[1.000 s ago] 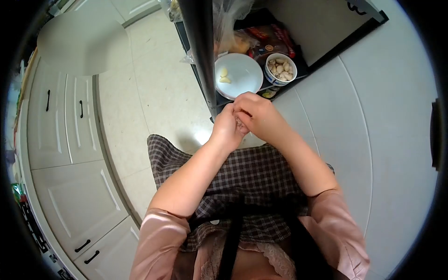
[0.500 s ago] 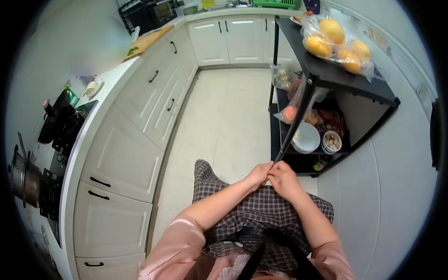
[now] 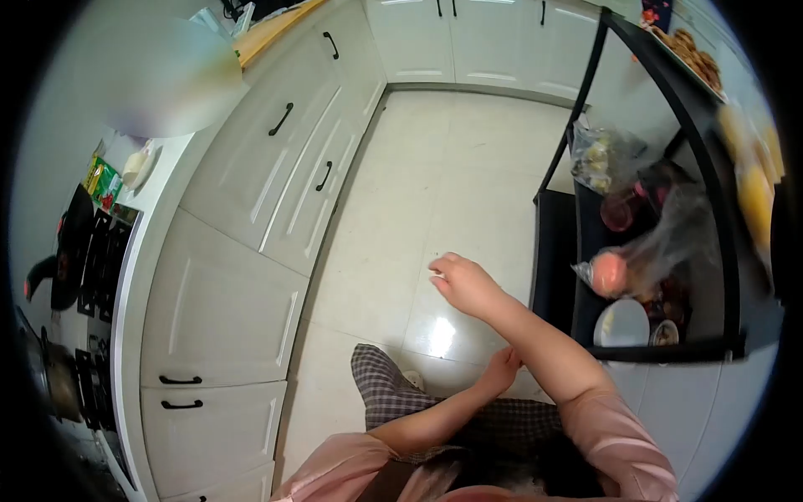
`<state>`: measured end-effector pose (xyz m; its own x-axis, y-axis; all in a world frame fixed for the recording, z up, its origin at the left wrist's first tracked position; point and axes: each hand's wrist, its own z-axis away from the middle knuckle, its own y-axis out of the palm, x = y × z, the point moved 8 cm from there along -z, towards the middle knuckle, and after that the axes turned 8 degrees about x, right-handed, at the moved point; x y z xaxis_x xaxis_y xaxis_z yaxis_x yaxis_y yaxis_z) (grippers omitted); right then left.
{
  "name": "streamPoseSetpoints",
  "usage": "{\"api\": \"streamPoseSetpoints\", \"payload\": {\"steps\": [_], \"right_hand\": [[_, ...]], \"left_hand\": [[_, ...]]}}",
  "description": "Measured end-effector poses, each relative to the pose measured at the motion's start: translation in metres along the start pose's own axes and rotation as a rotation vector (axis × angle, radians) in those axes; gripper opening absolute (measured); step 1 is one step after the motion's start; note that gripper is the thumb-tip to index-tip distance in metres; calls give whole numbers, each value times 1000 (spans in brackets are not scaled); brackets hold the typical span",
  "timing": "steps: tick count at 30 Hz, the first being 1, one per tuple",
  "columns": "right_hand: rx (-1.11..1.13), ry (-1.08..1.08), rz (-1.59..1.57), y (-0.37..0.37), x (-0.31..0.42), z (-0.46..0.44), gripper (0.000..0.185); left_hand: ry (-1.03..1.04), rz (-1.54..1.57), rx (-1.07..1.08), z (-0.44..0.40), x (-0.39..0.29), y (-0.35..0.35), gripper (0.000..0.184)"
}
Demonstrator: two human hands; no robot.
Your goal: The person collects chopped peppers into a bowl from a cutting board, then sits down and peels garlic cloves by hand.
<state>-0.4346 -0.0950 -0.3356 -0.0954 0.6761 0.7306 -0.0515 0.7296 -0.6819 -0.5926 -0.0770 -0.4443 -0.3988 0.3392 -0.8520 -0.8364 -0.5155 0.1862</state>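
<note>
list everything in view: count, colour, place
shelf: one, black, right
plate: one, white, shelf
bowl: one, white, shelf
bags: several, clear, shelf
fruit: one, orange, shelf
food: one pile, brown, shelf top
blurred things: uncountable, yellow, right
cabinets: several, white, left, far
counter: one, white, left
board: one, tan, counter
packet: one, green, counter
pan: one, black, left
pot: one, grey, left
floor: one, cream, centre
sleeves: two, pink, bottom
left grip: one, bare, lower centre
right grip: one, bare, centre

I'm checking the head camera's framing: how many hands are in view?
2: the right hand, out over the pale floor; the left hand, lower, close to the right forearm. No others show.
</note>
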Motion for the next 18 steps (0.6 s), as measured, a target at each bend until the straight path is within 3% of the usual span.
{"api": "streamPoseSetpoints", "payload": {"steps": [2, 6, 8, 12, 13, 18], "right_hand": [[-59, -121, -31, -10, 22, -34, 19], [-93, -114, -199, -28, 62, -47, 17], [-56, -9, -421, -33, 70, -32, 16], [9, 257, -452, -4, 50, 14, 16], [27, 356, -441, 5, 42, 29, 16], [140, 388, -290, 4, 73, 101, 18]], "left_hand": [[-47, 17, 18, -14, 1, -4, 28], [-54, 11, 64, -29, 25, -9, 28], [-66, 4, 78, -32, 40, -8, 29], [-124, -66, 64, -21, 83, -15, 29], [-131, -120, 50, -13, 94, -17, 29], [45, -790, -166, 72, 135, -47, 30]]}}
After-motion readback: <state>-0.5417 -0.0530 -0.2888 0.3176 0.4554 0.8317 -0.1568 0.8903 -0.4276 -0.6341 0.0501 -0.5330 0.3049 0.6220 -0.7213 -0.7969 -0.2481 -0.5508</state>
